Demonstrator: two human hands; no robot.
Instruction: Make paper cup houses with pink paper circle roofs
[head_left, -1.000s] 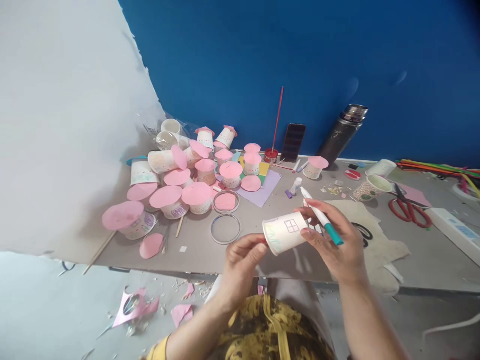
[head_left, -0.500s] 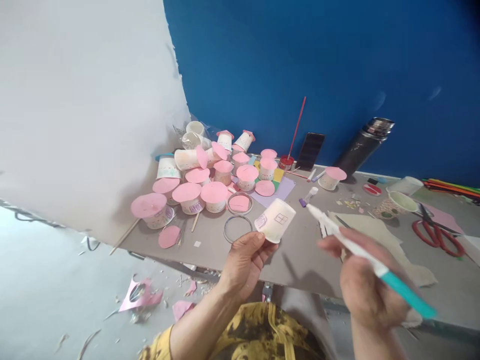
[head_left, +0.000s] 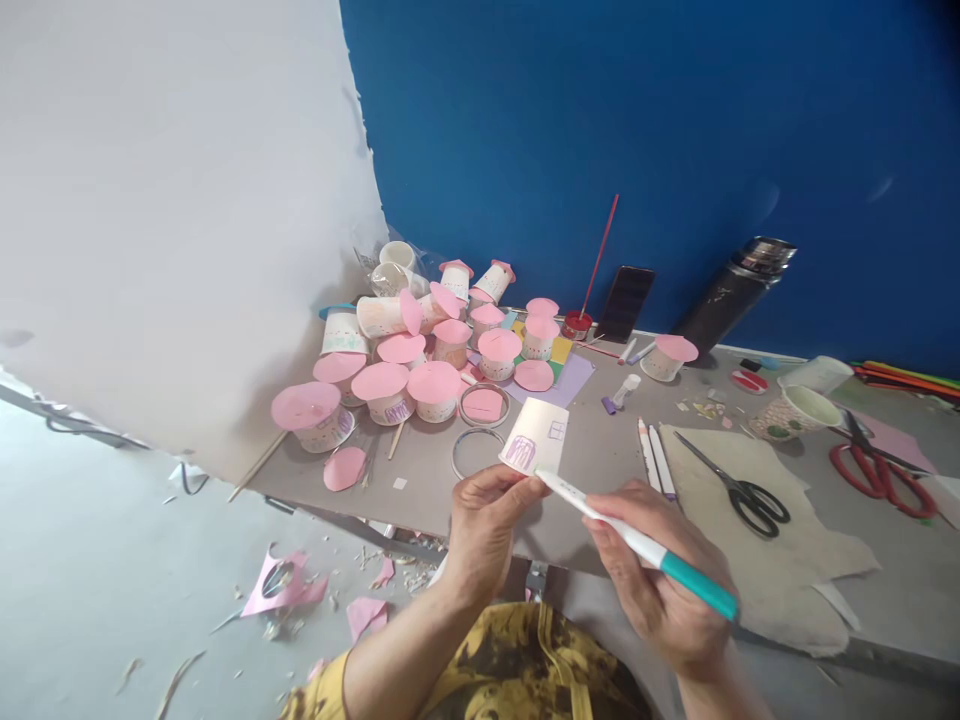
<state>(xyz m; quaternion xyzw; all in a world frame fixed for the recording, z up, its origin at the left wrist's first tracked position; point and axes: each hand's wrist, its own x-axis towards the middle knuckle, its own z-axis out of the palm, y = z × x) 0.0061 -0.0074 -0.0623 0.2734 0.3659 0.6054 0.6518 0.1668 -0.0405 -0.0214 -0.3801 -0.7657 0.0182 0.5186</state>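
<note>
Upside down in my left hand is a white paper cup, held by its rim just above the front part of the table. A purple door and a small window are drawn on its side. My right hand is closed around a white marker with a teal end. The marker's tip meets the cup's side low down, near my left thumb; whether it touches the surface I cannot quite tell. Left of the cup lie two metal rings.
Many cups with pink paper discs crowd the table's left. Black scissors lie on beige paper, with two white markers beside them. Red-handled scissors, a thermos and a phone are further right and back.
My right hand has moved left, bringing the marker's tip to the cup. The cup has been turned in my left hand, so the purple door faces more forward. The black scissors are now uncovered.
</note>
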